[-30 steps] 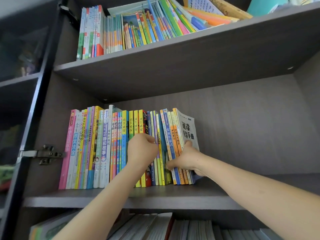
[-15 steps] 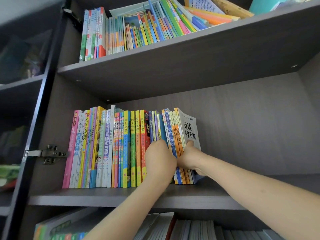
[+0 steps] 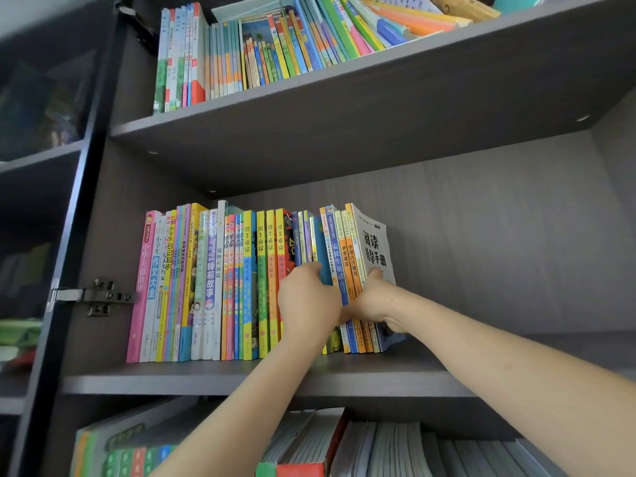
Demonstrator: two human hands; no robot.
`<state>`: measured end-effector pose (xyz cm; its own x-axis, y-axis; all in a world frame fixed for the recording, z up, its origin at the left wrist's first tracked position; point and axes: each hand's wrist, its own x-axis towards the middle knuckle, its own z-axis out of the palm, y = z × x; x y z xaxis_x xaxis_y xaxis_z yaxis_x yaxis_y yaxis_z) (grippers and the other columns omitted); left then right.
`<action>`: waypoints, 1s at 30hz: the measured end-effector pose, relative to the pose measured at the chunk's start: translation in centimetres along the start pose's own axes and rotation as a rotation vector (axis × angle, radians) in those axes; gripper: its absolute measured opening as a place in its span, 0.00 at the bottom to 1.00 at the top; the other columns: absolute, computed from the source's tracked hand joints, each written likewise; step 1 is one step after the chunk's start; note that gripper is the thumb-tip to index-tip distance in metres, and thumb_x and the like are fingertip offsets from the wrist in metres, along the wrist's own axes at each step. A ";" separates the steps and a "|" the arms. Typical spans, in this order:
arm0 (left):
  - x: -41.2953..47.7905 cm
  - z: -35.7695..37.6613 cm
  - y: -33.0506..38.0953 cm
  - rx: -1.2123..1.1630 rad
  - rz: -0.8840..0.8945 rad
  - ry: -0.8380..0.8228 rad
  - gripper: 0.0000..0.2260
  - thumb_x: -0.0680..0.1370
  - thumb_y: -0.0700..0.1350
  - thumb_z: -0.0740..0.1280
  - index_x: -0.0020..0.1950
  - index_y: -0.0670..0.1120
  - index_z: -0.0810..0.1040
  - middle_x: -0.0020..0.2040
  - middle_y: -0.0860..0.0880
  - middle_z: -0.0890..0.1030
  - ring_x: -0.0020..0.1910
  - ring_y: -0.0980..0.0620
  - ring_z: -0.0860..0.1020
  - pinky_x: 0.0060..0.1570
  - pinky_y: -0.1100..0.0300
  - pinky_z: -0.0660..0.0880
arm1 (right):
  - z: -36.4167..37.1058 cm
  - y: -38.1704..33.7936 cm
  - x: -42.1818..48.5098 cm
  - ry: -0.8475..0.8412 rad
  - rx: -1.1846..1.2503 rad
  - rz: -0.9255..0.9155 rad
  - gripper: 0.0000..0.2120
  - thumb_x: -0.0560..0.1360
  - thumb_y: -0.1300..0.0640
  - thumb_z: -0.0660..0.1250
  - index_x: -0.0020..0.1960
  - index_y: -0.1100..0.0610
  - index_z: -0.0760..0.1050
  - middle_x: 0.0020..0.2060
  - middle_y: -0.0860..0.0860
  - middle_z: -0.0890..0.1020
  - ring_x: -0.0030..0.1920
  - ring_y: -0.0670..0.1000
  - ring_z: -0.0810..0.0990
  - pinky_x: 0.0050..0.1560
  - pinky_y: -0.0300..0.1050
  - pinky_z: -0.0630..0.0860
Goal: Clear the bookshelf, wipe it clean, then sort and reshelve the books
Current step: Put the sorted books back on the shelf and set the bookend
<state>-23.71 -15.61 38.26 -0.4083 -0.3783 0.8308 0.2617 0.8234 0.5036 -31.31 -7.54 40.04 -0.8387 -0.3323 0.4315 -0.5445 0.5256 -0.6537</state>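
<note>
A row of colourful children's books [image 3: 213, 287] stands upright on the middle shelf [image 3: 241, 376] of a dark grey bookshelf. My left hand [image 3: 306, 301] reaches into the row, its fingertips tucked in beside a blue book [image 3: 323, 256]. My right hand [image 3: 373, 299] grips the right end of the row, with the thumb on the cover of a white book [image 3: 373, 239]. Between my two hands sits a small bundle of blue and orange spines [image 3: 344, 266], leaning slightly.
The upper shelf [image 3: 344, 98] holds more books, with several leaning to the left. Grey and red spines [image 3: 361, 449] fill the shelf below. The middle shelf's right half is bare. A door hinge [image 3: 99, 297] sticks out on the left wall.
My left hand has slid right along the spines, from the yellow books to the blue book beside my right hand. My right hand has stayed on the end of the row.
</note>
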 end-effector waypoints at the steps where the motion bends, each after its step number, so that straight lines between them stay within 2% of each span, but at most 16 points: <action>1: 0.1 0.0 0.0 -0.003 0.000 0.015 0.20 0.72 0.29 0.59 0.39 0.56 0.69 0.38 0.57 0.71 0.41 0.54 0.72 0.35 0.68 0.60 | -0.1 0.0 0.0 -0.002 -0.002 0.008 0.50 0.68 0.54 0.76 0.75 0.58 0.43 0.61 0.57 0.73 0.59 0.56 0.76 0.58 0.51 0.77; 3: 0.3 0.1 -0.2 0.013 0.006 0.051 0.21 0.72 0.30 0.59 0.34 0.56 0.61 0.34 0.57 0.64 0.34 0.59 0.64 0.32 0.68 0.56 | -0.2 0.1 -0.1 -0.009 0.007 0.026 0.50 0.67 0.54 0.77 0.74 0.59 0.45 0.62 0.58 0.73 0.60 0.57 0.76 0.59 0.51 0.77; 4: 0.5 0.1 -0.3 0.037 0.020 0.074 0.19 0.74 0.31 0.60 0.34 0.55 0.64 0.34 0.57 0.67 0.35 0.58 0.65 0.32 0.68 0.56 | -0.3 0.1 -0.1 -0.011 0.011 0.032 0.50 0.67 0.54 0.77 0.74 0.59 0.45 0.62 0.58 0.73 0.60 0.57 0.76 0.59 0.51 0.76; 5: 0.7 0.2 -0.5 0.062 0.043 0.103 0.15 0.76 0.33 0.60 0.37 0.53 0.72 0.35 0.55 0.72 0.37 0.57 0.68 0.32 0.70 0.58 | -0.3 0.1 -0.1 -0.013 0.011 0.036 0.50 0.67 0.54 0.77 0.74 0.59 0.46 0.62 0.58 0.73 0.60 0.57 0.76 0.59 0.51 0.76; 6: 0.8 0.3 -0.6 0.094 0.067 0.125 0.10 0.78 0.36 0.61 0.44 0.48 0.78 0.38 0.52 0.76 0.39 0.55 0.71 0.32 0.71 0.61 | -0.3 0.1 -0.2 -0.014 0.012 0.038 0.50 0.67 0.54 0.77 0.74 0.59 0.46 0.63 0.58 0.73 0.60 0.57 0.75 0.59 0.50 0.76; 7: 1.0 0.2 -0.6 0.150 0.085 0.126 0.07 0.79 0.39 0.62 0.49 0.44 0.80 0.40 0.50 0.77 0.39 0.54 0.73 0.31 0.70 0.63 | -0.3 0.2 -0.1 -0.014 0.016 0.038 0.50 0.67 0.54 0.77 0.75 0.59 0.45 0.63 0.58 0.73 0.61 0.57 0.75 0.59 0.50 0.76; 8: 1.2 0.3 -0.6 0.224 0.098 0.111 0.07 0.80 0.42 0.62 0.48 0.42 0.80 0.39 0.50 0.76 0.37 0.53 0.73 0.30 0.69 0.65 | -0.3 0.2 -0.1 -0.015 0.020 0.036 0.51 0.67 0.54 0.78 0.75 0.59 0.45 0.63 0.58 0.73 0.61 0.57 0.75 0.59 0.50 0.76; 9: 1.4 0.3 -0.7 0.297 0.110 0.096 0.08 0.80 0.44 0.63 0.43 0.43 0.77 0.36 0.51 0.74 0.35 0.53 0.73 0.27 0.67 0.64 | -0.3 0.3 0.0 -0.015 0.022 0.033 0.51 0.67 0.54 0.78 0.75 0.59 0.45 0.63 0.58 0.73 0.61 0.57 0.75 0.60 0.51 0.76; 11: 2.1 0.6 -0.9 0.391 0.107 0.074 0.14 0.79 0.44 0.65 0.34 0.45 0.68 0.31 0.51 0.69 0.32 0.53 0.70 0.26 0.65 0.63 | -0.3 0.4 0.2 -0.014 0.031 0.033 0.51 0.66 0.55 0.78 0.75 0.60 0.46 0.64 0.58 0.73 0.62 0.57 0.75 0.60 0.51 0.75; 13: 2.8 0.6 -0.9 0.420 0.112 0.041 0.16 0.78 0.43 0.66 0.32 0.46 0.65 0.30 0.51 0.68 0.31 0.53 0.70 0.27 0.64 0.64 | -0.3 0.5 0.3 -0.013 0.040 0.028 0.50 0.66 0.55 0.78 0.74 0.59 0.48 0.64 0.58 0.73 0.62 0.57 0.74 0.61 0.51 0.75; 16: 2.9 0.4 -0.7 0.301 0.102 0.001 0.14 0.78 0.42 0.66 0.34 0.46 0.67 0.31 0.51 0.69 0.29 0.56 0.68 0.27 0.66 0.64 | -0.2 0.5 0.4 -0.012 0.025 0.011 0.49 0.66 0.55 0.78 0.75 0.59 0.48 0.64 0.58 0.72 0.63 0.57 0.74 0.62 0.53 0.74; 19: 2.5 -1.1 -0.1 0.121 0.088 0.133 0.07 0.78 0.42 0.66 0.41 0.44 0.70 0.33 0.51 0.70 0.30 0.55 0.68 0.30 0.64 0.66 | -0.4 0.5 0.4 -0.018 0.011 -0.006 0.49 0.67 0.55 0.78 0.75 0.59 0.48 0.64 0.57 0.72 0.63 0.57 0.74 0.62 0.52 0.74; 22: 2.6 -4.9 1.0 0.108 0.151 0.302 0.07 0.78 0.43 0.64 0.43 0.43 0.69 0.33 0.51 0.69 0.31 0.55 0.66 0.31 0.59 0.64 | -0.4 0.4 0.3 -0.035 0.029 -0.030 0.50 0.66 0.55 0.78 0.75 0.61 0.48 0.65 0.57 0.72 0.64 0.56 0.73 0.63 0.51 0.73; 25: 2.5 -9.2 2.0 0.091 0.172 0.388 0.06 0.78 0.44 0.63 0.46 0.42 0.70 0.34 0.53 0.69 0.32 0.57 0.66 0.29 0.62 0.61 | 0.2 -0.3 0.3 -0.071 -0.006 -0.044 0.56 0.69 0.52 0.77 0.77 0.62 0.38 0.73 0.59 0.64 0.72 0.58 0.65 0.70 0.53 0.66; 27: 2.5 -11.5 2.2 0.086 0.169 0.460 0.05 0.77 0.44 0.63 0.46 0.42 0.71 0.34 0.53 0.69 0.33 0.56 0.67 0.29 0.62 0.59 | 0.8 -1.0 0.1 -0.090 -0.091 -0.044 0.58 0.71 0.48 0.74 0.75 0.65 0.30 0.76 0.61 0.57 0.74 0.60 0.59 0.73 0.54 0.60; 30: 2.4 -14.2 3.0 0.065 0.220 0.604 0.05 0.76 0.44 0.63 0.43 0.44 0.70 0.33 0.54 0.68 0.38 0.48 0.69 0.34 0.58 0.56 | 1.0 -1.3 0.0 -0.107 -0.151 -0.048 0.59 0.72 0.43 0.71 0.74 0.67 0.28 0.76 0.63 0.54 0.75 0.62 0.57 0.75 0.55 0.57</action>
<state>-11.44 -20.10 45.09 0.2180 -0.3534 0.9097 0.2224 0.9256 0.3063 -30.60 -9.01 40.30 -0.8123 -0.4371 0.3860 -0.5832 0.6158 -0.5299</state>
